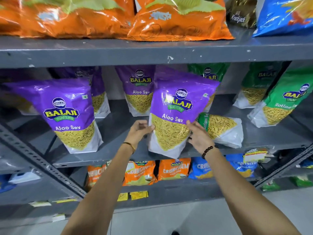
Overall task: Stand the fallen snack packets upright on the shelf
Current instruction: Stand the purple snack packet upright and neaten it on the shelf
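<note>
A purple Balaji Aloo Sev packet (176, 116) stands nearly upright at the front edge of the grey metal shelf (118, 155), tilted slightly, its bottom corner overhanging the lip. The left hand (138, 131) presses its lower left edge with curled fingers; the right hand (199, 136) lies against its lower right side, fingers spread. Just behind the right hand, a green Ratlami Sev packet (221, 128) lies fallen on its side. Another Aloo Sev packet (67, 114) stands upright to the left, well apart.
</note>
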Action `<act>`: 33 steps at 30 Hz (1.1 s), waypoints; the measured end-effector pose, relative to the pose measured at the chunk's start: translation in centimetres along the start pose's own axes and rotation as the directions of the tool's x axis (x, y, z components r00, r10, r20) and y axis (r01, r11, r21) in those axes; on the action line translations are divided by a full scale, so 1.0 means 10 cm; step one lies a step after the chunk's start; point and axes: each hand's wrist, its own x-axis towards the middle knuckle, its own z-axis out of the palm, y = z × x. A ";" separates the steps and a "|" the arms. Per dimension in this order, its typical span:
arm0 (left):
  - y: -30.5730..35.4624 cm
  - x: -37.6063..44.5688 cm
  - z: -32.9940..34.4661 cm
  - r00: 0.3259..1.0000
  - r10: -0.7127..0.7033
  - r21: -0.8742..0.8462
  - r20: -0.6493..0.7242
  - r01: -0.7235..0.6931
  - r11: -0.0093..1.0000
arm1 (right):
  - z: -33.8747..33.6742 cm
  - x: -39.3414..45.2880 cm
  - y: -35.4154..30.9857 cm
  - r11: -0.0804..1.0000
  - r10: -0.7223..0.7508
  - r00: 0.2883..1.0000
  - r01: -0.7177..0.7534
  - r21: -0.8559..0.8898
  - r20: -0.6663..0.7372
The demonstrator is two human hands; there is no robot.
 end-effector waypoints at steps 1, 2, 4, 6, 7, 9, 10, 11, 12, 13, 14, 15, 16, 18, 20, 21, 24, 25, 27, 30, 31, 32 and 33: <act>-0.01 -0.07 -0.03 0.997 -0.016 -0.024 0.070 0.018 1.000 | -0.01 -0.02 -0.01 1.000 0.006 0.999 -0.005 -0.023 0.046; -0.02 -0.14 -0.05 0.989 -0.042 -0.030 0.139 0.047 0.998 | 0.00 -0.04 -0.02 0.999 0.018 0.996 -0.014 -0.045 0.091; -0.03 -0.26 -0.12 0.971 -0.088 0.017 0.224 0.086 0.996 | 0.01 -0.07 -0.02 0.996 0.042 0.985 -0.027 -0.088 0.169; -0.03 -0.36 -0.21 0.965 -0.093 0.077 0.247 0.076 0.994 | 0.01 -0.12 -0.03 0.993 0.071 0.969 -0.046 -0.110 0.235; -0.02 -0.40 -0.26 0.965 -0.089 0.089 0.247 0.069 0.994 | 0.01 -0.15 -0.04 0.992 0.087 0.958 -0.058 -0.114 0.272; 0.02 -0.49 -0.35 0.960 -0.068 0.074 0.271 0.049 0.996 | 0.03 -0.20 -0.08 0.990 0.110 0.927 -0.069 -0.126 0.357; 0.04 -0.52 -0.39 0.955 -0.053 0.060 0.293 0.037 0.997 | 0.05 -0.23 -0.11 0.989 0.112 0.909 -0.064 -0.132 0.401; 0.08 -0.56 -0.43 0.949 -0.036 0.047 0.314 0.023 0.999 | 0.07 -0.25 -0.14 0.988 0.113 0.890 -0.056 -0.141 0.441; 0.12 -0.60 -0.46 0.943 -0.017 0.032 0.332 0.006 0.999 | 0.09 -0.27 -0.18 0.988 0.111 0.873 -0.045 -0.149 0.474; 0.17 -0.63 -0.49 0.938 -0.002 0.028 0.347 -0.008 1.000 | 0.11 -0.28 -0.22 0.987 0.107 0.859 -0.033 -0.155 0.500; 0.20 -0.65 -0.51 0.932 0.010 0.031 0.361 -0.022 0.999 | 0.13 -0.29 -0.25 0.988 0.103 0.849 -0.025 -0.156 0.518; 0.24 -0.67 -0.52 0.927 0.023 0.036 0.374 -0.040 0.999 | 0.15 -0.29 -0.28 0.988 0.100 0.841 -0.020 -0.154 0.531; 0.26 -0.68 -0.53 0.922 0.037 0.041 0.386 -0.057 0.998 | 0.16 -0.29 -0.30 0.989 0.096 0.836 -0.016 -0.150 0.541; 0.29 -0.68 -0.55 0.918 0.054 0.043 0.392 -0.076 0.996 | 0.17 -0.28 -0.33 0.990 0.090 0.830 -0.012 -0.144 0.551; 0.30 -0.65 -0.56 0.923 0.061 0.043 0.381 -0.084 0.996 | 0.17 -0.24 -0.33 0.990 0.091 0.825 -0.012 -0.144 0.557; 0.30 -0.62 -0.56 0.927 0.057 0.044 0.371 -0.079 0.996 | 0.18 -0.20 -0.32 0.989 0.094 0.824 -0.015 -0.144 0.559; 0.28 -0.53 -0.58 0.944 0.032 0.048 0.327 -0.051 0.998 | 0.23 -0.06 -0.29 0.987 0.105 0.845 -0.023 -0.159 0.525; 0.28 -0.48 -0.59 0.950 0.024 0.055 0.310 -0.043 0.998 | 0.26 0.00 -0.28 0.984 0.106 0.859 -0.020 -0.174 0.500; 0.27 -0.37 -0.63 0.964 0.013 0.064 0.267 -0.032 0.997 | 0.32 0.13 -0.24 0.978 0.087 0.889 0.008 -0.207 0.449; 0.27 -0.15 -0.72 0.985 0.017 0.096 0.170 -0.034 0.995 | 0.45 0.33 -0.18 0.965 0.033 0.920 0.072 -0.251 0.390; 0.27 -0.07 -0.76 0.991 0.019 0.119 0.135 -0.036 0.992 | 0.50 0.39 -0.16 0.961 0.021 0.925 0.086 -0.262 0.378; 0.27 -0.01 -0.79 0.994 0.027 0.142 0.107 -0.042 0.989 | 0.55 0.45 -0.14 0.959 0.008 0.929 0.098 -0.267 0.369; 0.27 0.03 -0.80 0.996 0.038 0.165 0.082 -0.052 0.985 | 0.61 0.51 -0.11 0.958 -0.005 0.934 0.106 -0.265 0.358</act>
